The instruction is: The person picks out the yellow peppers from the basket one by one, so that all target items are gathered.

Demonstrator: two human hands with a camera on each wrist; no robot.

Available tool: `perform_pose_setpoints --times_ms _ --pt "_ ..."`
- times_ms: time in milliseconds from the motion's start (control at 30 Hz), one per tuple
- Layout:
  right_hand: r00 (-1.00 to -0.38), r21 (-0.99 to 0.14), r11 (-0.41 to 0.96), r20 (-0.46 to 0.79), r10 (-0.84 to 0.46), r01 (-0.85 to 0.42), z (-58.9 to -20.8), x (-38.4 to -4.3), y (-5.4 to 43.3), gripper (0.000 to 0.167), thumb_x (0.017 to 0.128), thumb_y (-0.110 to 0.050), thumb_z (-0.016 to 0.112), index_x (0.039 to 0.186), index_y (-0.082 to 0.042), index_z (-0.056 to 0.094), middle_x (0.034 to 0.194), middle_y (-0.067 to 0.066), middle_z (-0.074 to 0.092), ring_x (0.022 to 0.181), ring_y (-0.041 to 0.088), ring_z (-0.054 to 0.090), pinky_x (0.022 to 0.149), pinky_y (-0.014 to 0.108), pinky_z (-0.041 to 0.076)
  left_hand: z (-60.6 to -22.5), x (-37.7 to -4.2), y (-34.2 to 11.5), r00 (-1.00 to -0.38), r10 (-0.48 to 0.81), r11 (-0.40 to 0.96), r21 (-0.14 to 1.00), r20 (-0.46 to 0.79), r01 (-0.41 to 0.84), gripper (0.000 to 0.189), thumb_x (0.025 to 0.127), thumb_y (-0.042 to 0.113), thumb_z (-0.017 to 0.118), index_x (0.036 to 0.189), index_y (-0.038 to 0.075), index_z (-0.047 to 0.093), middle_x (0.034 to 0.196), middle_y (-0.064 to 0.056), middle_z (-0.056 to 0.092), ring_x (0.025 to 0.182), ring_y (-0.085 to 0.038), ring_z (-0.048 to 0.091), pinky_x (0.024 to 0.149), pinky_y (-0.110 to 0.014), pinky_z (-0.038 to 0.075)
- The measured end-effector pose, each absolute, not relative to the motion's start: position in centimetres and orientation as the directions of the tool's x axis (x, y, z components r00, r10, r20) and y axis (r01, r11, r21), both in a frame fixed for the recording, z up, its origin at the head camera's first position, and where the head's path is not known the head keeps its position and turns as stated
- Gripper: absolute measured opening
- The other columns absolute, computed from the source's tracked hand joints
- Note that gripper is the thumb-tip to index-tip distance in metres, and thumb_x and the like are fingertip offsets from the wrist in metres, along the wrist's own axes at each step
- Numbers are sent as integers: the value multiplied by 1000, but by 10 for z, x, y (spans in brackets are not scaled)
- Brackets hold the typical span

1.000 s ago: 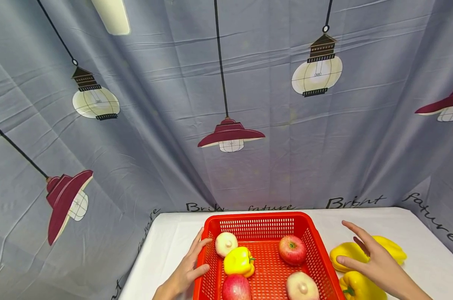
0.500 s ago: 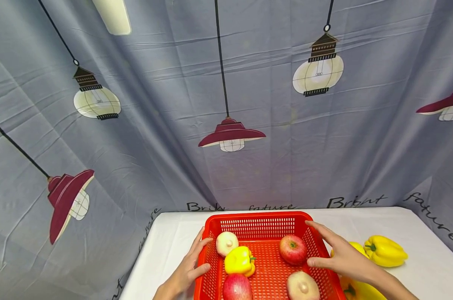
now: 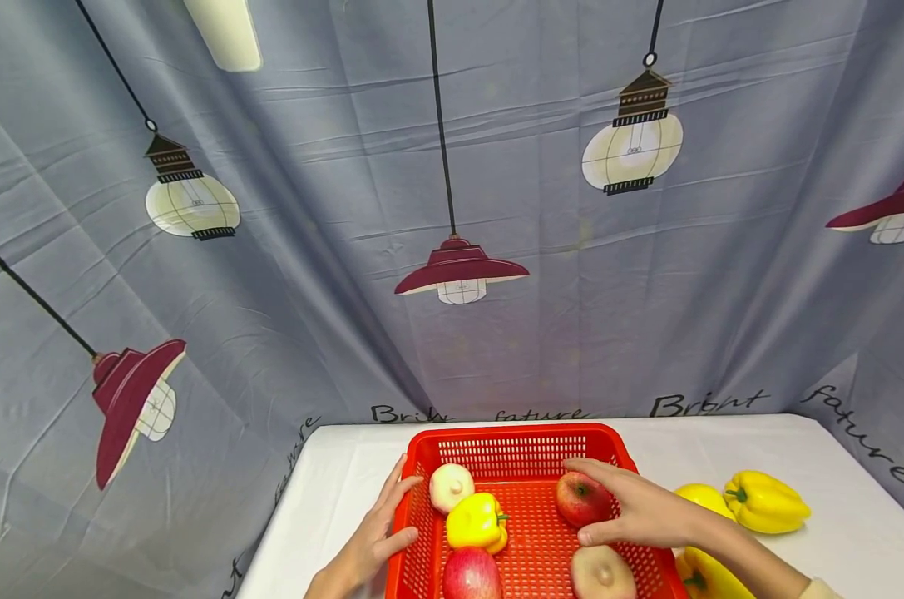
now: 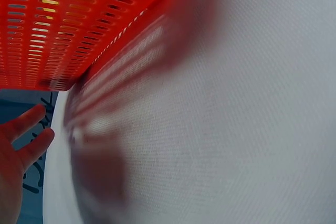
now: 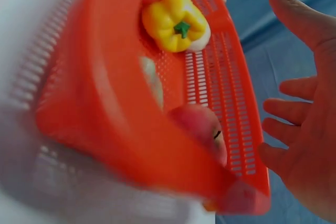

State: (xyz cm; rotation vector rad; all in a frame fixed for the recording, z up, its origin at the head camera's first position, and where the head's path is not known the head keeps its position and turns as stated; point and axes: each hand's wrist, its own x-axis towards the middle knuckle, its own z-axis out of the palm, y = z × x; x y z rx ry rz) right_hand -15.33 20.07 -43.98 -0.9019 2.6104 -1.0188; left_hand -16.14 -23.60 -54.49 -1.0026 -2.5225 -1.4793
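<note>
A red slotted plastic basket stands on the table. My left hand lies along its left rim, fingers loosely extended; two of its fingers show beside the basket wall in the left wrist view. Over the basket's right side reaches my right hand, thumb and fingers spread above a red apple. Its fingers partly cover that apple from the head, and nothing is held. Below the thumb lies a pale round thing with a nub. A yellow bell pepper sits between another pale round thing and a second apple.
Right of the basket, several yellow bell peppers lie on the white-covered table, partly behind my right forearm. A grey curtain printed with lamps hangs behind the table's far edge.
My right hand has moved left, from above the yellow bell peppers on the table, across the basket's right rim to above the apple inside. The left hand has stayed at the left rim.
</note>
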Motion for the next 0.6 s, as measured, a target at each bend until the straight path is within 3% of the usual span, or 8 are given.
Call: perform_pose_setpoints --times_ms 133,300,600 --pt "-753 -742 517 -25 -657 -427 -438 -161 192 81 86 -47 78 152 -16 43 151 7 46 137 41 39 100 67 39 -545 -160 -235 -802 498 318 790 331 524 58 94 20 57 149 10 42 168 -11 4 143 -30 29 94 -36 52" --pt "-698 -774 458 -29 -715 -437 -441 -172 183 77 85 -40 80 151 -24 43 149 -2 48 138 31 42 103 59 40 -545 -161 -235 -800 496 329 779 339 534 58 94 19 57 149 10 43 168 -11 5 144 -32 28 95 -36 51" --pt "-633 -814 367 1 -774 -450 -444 -185 169 76 85 -33 82 150 -18 45 148 -1 50 138 23 43 107 48 39 -547 -162 -236 -788 503 326 767 355 553 57 94 18 57 148 7 42 168 -14 5 144 -30 27 95 -36 51"
